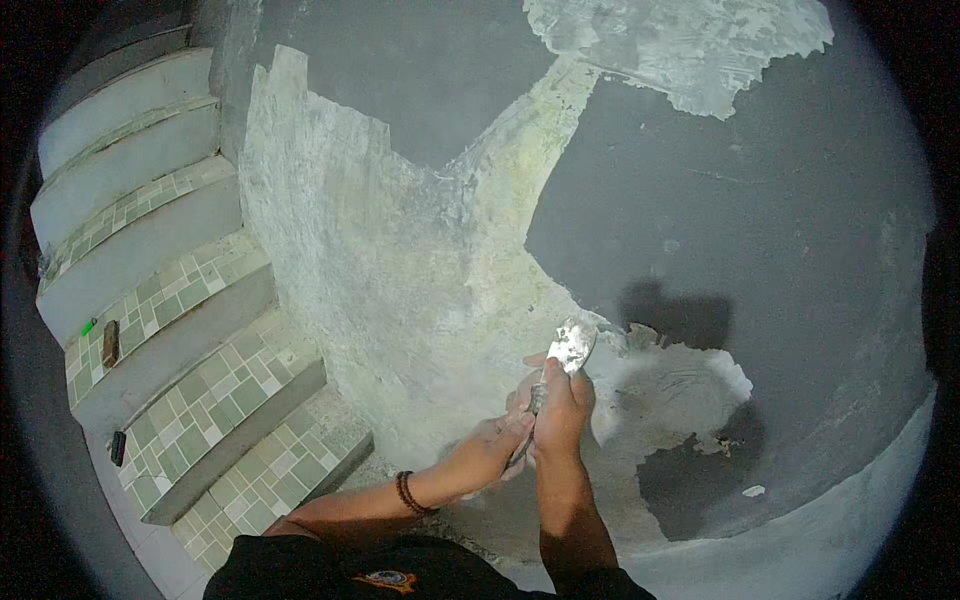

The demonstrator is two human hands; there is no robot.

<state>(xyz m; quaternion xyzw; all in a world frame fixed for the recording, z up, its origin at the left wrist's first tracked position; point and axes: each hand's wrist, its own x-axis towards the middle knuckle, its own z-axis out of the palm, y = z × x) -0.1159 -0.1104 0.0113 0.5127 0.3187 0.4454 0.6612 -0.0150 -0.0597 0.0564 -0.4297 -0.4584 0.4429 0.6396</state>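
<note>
Closed grip: left hand (497,447) and right hand (562,412) wrap a scraper (570,352), right nearer its blade. From the grip, its long axis points up, slightly right. Beyond stands a patchy grey wall (700,220); blade contact is unclear.

Two forearms (572,510) show — with one scraper (573,345) and one bracelet (405,492).

Wall (580,230) ahead, steps (185,300) at left

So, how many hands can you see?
2: the left hand, lower middle of the picture, and the right hand just right of it, both on the scraper.
</note>
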